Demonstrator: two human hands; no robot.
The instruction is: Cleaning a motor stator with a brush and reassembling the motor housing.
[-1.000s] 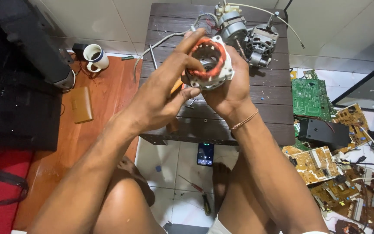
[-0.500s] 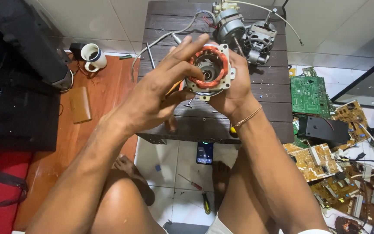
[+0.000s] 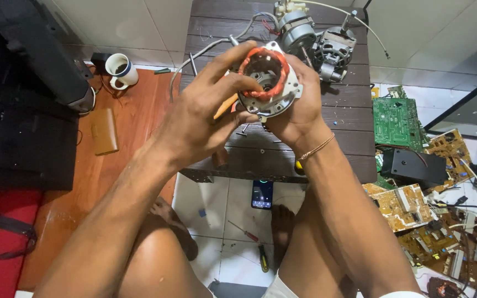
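With the right hand (image 3: pixel 299 113) cupping the motor stator (image 3: pixel 268 80) above the dark worktop (image 3: pixel 338 138), the left hand (image 3: pixel 205 118) should keep its fingertips lightly pinching the orange copper windings (image 3: pixel 252 58), avoiding scraped wire.

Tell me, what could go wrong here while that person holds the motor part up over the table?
The motor stator with orange windings is held in the air by the right hand while the left hand probes its rim; a slip could drop it onto the dark wooden table, or past its edge toward the bare feet. Fingers pressing on the windings might nick the thin wire. A screwdriver and phone lie on the floor between the feet, easy to step on.
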